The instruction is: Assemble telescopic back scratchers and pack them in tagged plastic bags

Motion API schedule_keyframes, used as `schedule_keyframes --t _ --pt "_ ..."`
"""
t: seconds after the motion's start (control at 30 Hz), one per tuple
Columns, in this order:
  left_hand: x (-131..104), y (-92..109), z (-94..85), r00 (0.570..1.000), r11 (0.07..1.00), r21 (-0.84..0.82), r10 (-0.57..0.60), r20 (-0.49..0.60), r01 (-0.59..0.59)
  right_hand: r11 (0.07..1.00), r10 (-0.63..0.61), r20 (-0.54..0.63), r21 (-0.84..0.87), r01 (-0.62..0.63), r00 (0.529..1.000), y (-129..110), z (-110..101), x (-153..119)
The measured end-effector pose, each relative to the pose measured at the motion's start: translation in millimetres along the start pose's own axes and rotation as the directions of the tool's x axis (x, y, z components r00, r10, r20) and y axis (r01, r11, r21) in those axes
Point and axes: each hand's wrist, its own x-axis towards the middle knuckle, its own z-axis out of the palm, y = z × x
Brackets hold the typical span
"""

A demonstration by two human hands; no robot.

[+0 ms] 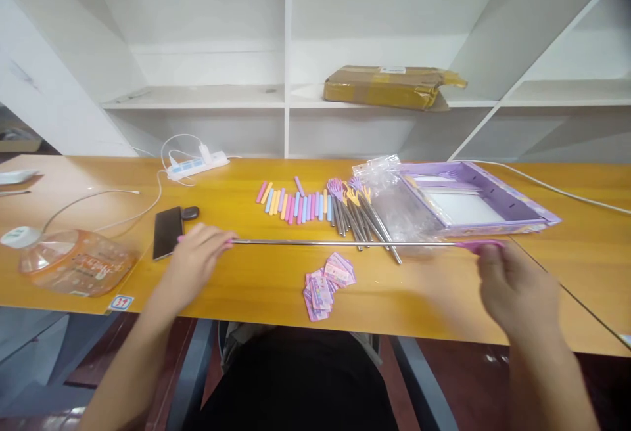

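Note:
A long thin metal rod (pixel 340 243) stretches level across the table between my hands. My left hand (pixel 197 260) is closed on its pink grip at the left end. At the other end, my right hand (pixel 515 286), a little blurred, is closed on the pink head. Behind the rod lie several pastel sticks (pixel 296 204) in a rough row, and beside them a pile of metal rods (pixel 357 211) with purple and orange hand-shaped heads. Nearer to me is a small heap of pink and purple cards (pixel 325 286).
A purple open box (pixel 493 221) and clear plastic bags (pixel 399 207) lie at the right. At the left are a phone (pixel 167 230), a black mouse (pixel 190 213), an orange bottle (pixel 79 261) and a power strip (pixel 197 165). A taped carton (pixel 384 86) sits on the shelf.

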Motion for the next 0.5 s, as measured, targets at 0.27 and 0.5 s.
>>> schedule_keyframes --t 0.27,0.5 --pt "0.0 81.7 88.1 0.970 0.975 -0.098 -0.181 0.161 0.198 0.916 -0.398 0.013 0.057 0.397 0.917 -76.6 58.3 -81.0" --pt "-8.4 100.6 106.9 0.981 0.984 -0.112 -0.123 0.151 0.141 0.696 -0.711 -0.067 0.076 0.714 0.700 -109.7 82.6 -127.4"
